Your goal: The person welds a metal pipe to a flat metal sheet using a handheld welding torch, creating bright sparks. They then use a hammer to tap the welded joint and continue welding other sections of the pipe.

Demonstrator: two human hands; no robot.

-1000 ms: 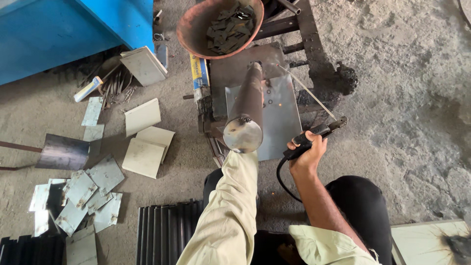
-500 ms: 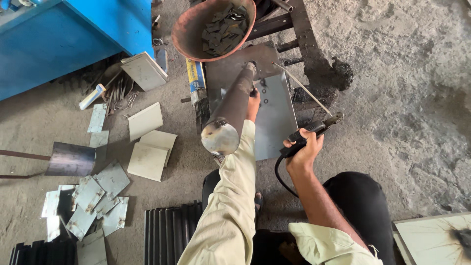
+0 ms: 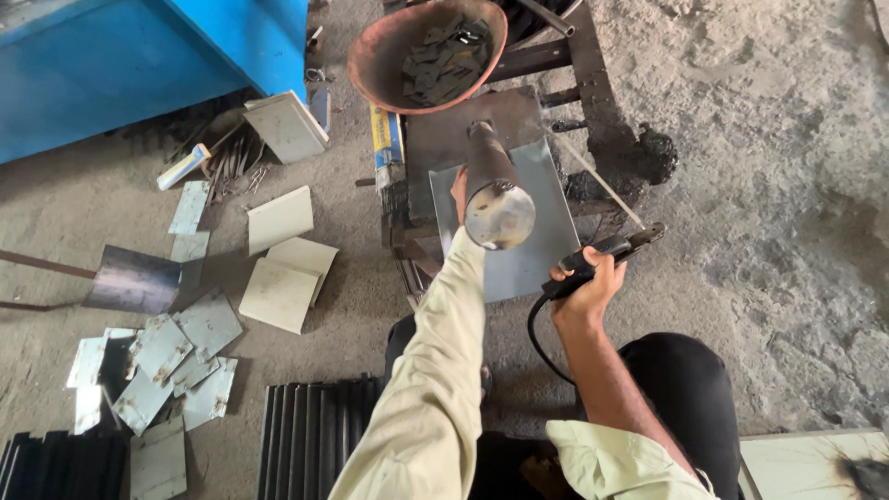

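Note:
My left hand (image 3: 459,190) grips a thick steel pipe (image 3: 491,181) that stands tilted on a grey metal sheet (image 3: 537,231), its round closed end facing up towards me. Most of that hand is hidden behind the pipe. My right hand (image 3: 585,282) is closed on a black welding electrode holder (image 3: 607,252) with a thin rod (image 3: 597,181) reaching up across the sheet's right edge. A black cable (image 3: 537,338) hangs from the holder. The sheet lies on a dark steel work stand (image 3: 556,102).
A rusty bowl (image 3: 389,56) of dark metal scraps sits beyond the pipe. A blue cabinet (image 3: 139,46) stands at upper left. Cut plates (image 3: 278,268) and small grey pieces (image 3: 157,361) litter the floor on the left. Black ribbed sections (image 3: 310,435) lie near my knees.
The pipe has swung more upright and to the right over the sheet, with my left hand still on it. My right hand with the holder has stayed near the sheet's right edge.

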